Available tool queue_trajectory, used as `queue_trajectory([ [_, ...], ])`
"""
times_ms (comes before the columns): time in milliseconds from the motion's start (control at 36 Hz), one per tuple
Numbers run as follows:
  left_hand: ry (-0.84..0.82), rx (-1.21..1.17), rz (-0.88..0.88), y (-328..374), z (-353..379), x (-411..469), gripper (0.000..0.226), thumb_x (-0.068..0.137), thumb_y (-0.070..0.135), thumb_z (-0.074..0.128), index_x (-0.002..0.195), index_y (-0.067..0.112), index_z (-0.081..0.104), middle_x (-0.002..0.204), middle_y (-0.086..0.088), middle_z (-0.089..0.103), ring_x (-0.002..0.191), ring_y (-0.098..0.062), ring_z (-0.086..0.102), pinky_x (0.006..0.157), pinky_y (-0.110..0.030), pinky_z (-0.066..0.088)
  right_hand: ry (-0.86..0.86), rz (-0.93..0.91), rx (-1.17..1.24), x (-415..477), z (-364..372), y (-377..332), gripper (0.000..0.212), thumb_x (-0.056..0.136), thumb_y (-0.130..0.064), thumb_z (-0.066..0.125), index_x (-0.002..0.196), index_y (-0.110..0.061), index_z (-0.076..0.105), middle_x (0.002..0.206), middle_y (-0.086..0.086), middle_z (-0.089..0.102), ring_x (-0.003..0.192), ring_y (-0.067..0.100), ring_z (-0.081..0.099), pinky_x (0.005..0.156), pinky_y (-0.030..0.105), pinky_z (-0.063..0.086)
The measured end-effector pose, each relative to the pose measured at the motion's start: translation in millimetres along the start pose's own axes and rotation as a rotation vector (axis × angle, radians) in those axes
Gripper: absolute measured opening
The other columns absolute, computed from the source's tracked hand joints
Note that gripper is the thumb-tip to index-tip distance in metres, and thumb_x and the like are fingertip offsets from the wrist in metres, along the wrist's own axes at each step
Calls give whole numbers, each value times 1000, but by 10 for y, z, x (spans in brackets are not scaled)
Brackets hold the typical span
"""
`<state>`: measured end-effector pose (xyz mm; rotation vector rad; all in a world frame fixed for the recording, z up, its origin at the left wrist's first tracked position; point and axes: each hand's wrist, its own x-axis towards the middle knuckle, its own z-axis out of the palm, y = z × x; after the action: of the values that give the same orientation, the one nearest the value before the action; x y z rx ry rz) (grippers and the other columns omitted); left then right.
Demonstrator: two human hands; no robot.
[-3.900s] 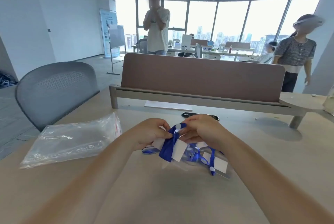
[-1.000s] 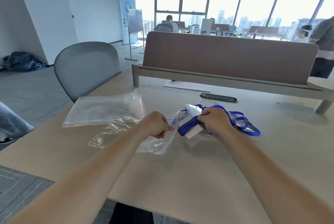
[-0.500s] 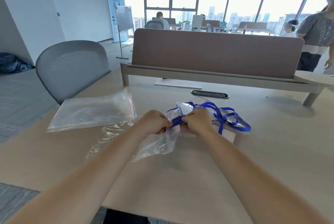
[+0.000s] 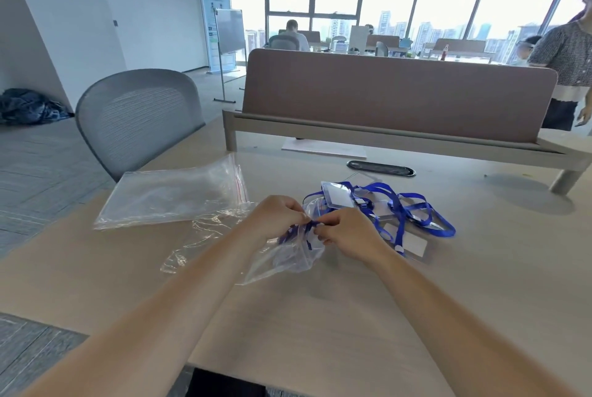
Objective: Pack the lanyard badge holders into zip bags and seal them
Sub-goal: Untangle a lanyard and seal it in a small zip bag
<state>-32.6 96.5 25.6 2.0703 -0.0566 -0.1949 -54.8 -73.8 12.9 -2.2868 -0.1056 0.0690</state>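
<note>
A clear zip bag (image 4: 288, 255) lies crumpled on the table in front of me, with a blue lanyard and its badge holder showing through the plastic. My left hand (image 4: 275, 219) pinches the bag's mouth on the left. My right hand (image 4: 347, 233) pinches the mouth on the right, close beside the left. Just beyond my right hand lies a pile of badge holders with blue lanyards (image 4: 394, 211). A stack of empty zip bags (image 4: 173, 195) with a red seal line lies to the left, and one loose bag (image 4: 198, 236) lies between it and my hands.
A grey mesh chair (image 4: 137, 118) stands at the table's left edge. A brown desk divider (image 4: 397, 98) runs across the back, with a white sheet (image 4: 323, 150) and a black cable slot (image 4: 381, 168) before it. A person stands at the far right (image 4: 567, 66).
The lanyard and badge holder that my right hand was holding at the bag's opening have gone down inside the bag. Both hands now pinch the bag's mouth.
</note>
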Motion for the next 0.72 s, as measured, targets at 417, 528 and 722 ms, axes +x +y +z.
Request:
queue_trajectory([
  [417, 35, -122, 57, 28, -91, -102, 5, 84, 10, 70, 83, 6, 73, 84, -10, 70, 80, -20, 65, 86, -41, 60, -78, -81, -199, -62, -82, -150, 27, 100, -28, 53, 95, -12, 74, 93, 9, 70, 89, 27, 64, 71, 31, 46],
  [528, 59, -54, 61, 29, -142, -125, 5, 83, 16, 72, 79, 13, 73, 89, -8, 73, 83, -20, 65, 90, -42, 57, 106, -78, -144, -63, -173, -173, 15, 98, -32, 57, 87, -29, 67, 87, -9, 68, 80, 13, 62, 72, 25, 48],
  [722, -19, -107, 90, 83, -223, -232, 7, 87, 10, 70, 81, 9, 70, 81, -3, 70, 75, -15, 65, 65, -22, 56, 115, 41, -110, 11, -217, -219, 58, 90, -29, 65, 144, -26, 45, 130, 2, 61, 87, 10, 59, 72, 27, 50],
])
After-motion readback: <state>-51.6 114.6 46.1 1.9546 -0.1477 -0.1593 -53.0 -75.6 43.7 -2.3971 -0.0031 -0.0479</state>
